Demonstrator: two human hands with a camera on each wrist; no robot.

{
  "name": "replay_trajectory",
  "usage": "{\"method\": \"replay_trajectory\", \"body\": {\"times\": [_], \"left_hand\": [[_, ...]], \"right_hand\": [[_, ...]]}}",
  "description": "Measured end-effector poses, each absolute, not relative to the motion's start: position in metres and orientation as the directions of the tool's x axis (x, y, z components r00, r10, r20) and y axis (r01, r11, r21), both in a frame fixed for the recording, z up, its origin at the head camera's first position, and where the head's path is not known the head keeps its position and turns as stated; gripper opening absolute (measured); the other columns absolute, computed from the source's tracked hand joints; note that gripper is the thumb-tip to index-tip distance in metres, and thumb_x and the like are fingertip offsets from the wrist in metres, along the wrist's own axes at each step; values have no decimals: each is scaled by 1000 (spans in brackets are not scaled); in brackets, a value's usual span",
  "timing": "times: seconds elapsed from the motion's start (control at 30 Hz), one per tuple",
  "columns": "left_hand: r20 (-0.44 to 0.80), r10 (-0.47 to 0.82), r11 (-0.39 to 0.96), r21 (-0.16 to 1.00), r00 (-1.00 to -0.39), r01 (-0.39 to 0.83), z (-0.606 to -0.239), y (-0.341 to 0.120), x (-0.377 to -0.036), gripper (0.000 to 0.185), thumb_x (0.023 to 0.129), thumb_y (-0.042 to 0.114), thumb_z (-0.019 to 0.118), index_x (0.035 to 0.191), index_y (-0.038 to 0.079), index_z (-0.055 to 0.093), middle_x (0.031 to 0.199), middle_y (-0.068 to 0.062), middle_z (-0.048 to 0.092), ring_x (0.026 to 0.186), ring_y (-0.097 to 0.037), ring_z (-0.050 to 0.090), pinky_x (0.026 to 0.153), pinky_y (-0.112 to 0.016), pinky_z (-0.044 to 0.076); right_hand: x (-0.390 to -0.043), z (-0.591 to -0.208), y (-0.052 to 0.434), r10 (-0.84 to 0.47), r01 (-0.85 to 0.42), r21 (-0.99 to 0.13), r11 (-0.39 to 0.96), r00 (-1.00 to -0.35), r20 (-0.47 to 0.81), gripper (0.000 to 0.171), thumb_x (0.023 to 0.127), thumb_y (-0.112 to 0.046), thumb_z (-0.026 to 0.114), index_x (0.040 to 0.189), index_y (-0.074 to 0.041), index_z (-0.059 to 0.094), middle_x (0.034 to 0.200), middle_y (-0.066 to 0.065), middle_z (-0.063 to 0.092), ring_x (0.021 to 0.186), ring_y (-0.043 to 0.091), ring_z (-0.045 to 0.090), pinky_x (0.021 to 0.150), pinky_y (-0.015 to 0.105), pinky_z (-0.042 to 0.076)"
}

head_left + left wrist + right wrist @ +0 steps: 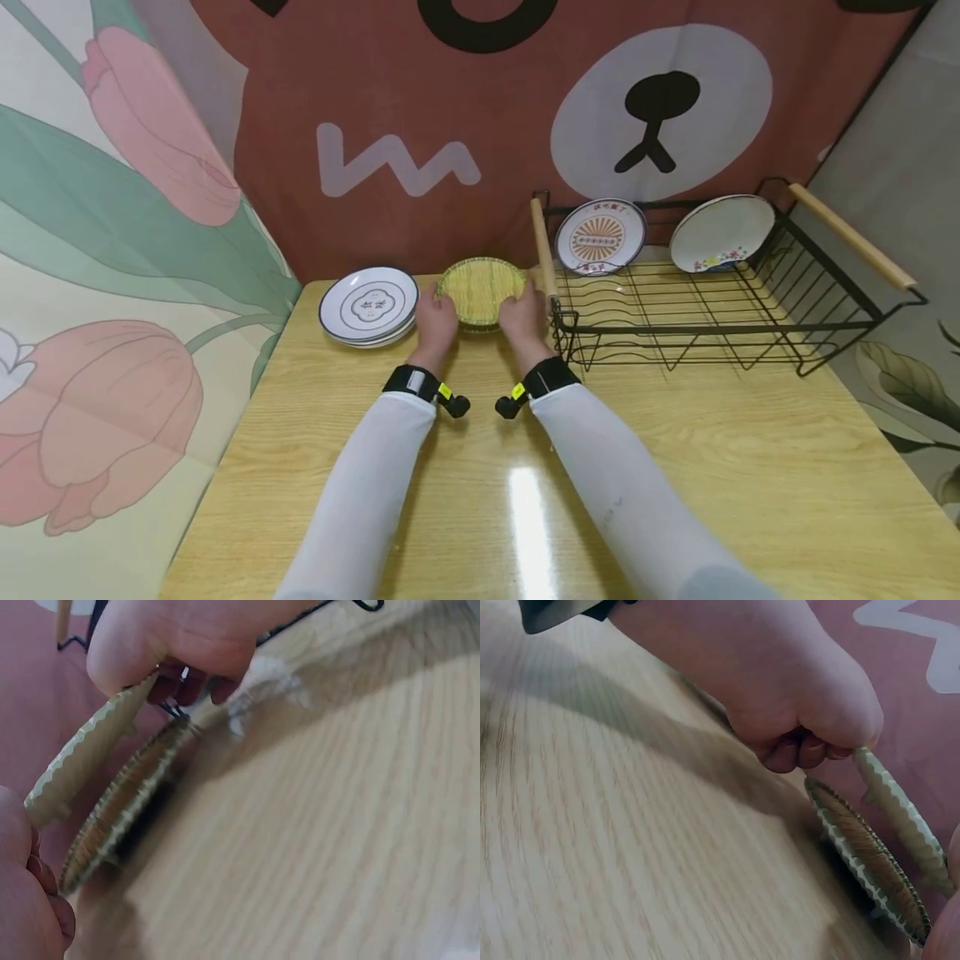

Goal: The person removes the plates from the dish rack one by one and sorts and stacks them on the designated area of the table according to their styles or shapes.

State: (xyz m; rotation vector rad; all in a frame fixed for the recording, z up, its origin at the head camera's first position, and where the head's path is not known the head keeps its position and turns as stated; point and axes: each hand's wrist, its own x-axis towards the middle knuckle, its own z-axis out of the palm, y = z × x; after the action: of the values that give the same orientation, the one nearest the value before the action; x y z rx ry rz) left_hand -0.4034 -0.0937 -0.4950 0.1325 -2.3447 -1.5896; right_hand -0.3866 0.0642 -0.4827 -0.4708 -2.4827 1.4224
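At the far edge of the surface (480,467), between stacked white plates (369,306) and a dish rack (720,292), we pinch the top woven tray (481,287) by opposite rims, left hand (437,327) and right hand (522,320) fingers curled around what looks light, stiff and easily lifted.

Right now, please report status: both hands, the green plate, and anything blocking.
Left hand and right hand grip top green plate, lifted off second green plate. Dish rack close at right.

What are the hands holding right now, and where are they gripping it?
Both hands, left hand and right hand, hold the top green woven plate by its opposite scalloped rims, lifting it off a second woven plate beneath.
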Motion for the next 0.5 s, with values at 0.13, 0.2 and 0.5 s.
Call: {"method": "replay_trajectory", "body": {"times": [0.13,0.2,0.5], "left_hand": [[225,-240,458,884,-944,94,-501,-94,-405,48,105,15,44,148,-6,49,151,-25,52,146,-35,46,122,-43,37],[229,-239,477,874,-944,91,-502,-94,-405,47,105,15,45,146,-7,50,150,-25,54,144,-36,47,122,-44,38],[174,-228,525,851,-958,30,-511,-97,-414,49,106,21,44,149,-1,48,153,-20,52,146,-32,46,122,-41,37]], "right_hand": [[-390,-489,63,401,190,-832,521,-915,41,67,99,-27,43,164,-21,27,151,18,47,142,41,38,113,59,35],[-391,-490,63,400,196,-819,540,-915,45,68,98,-27,44,164,-20,27,150,18,47,141,41,39,113,59,36],[-392,-496,61,381,208,-763,611,-923,53,68,100,-27,44,164,-15,25,149,21,44,137,42,41,109,59,39]]}}
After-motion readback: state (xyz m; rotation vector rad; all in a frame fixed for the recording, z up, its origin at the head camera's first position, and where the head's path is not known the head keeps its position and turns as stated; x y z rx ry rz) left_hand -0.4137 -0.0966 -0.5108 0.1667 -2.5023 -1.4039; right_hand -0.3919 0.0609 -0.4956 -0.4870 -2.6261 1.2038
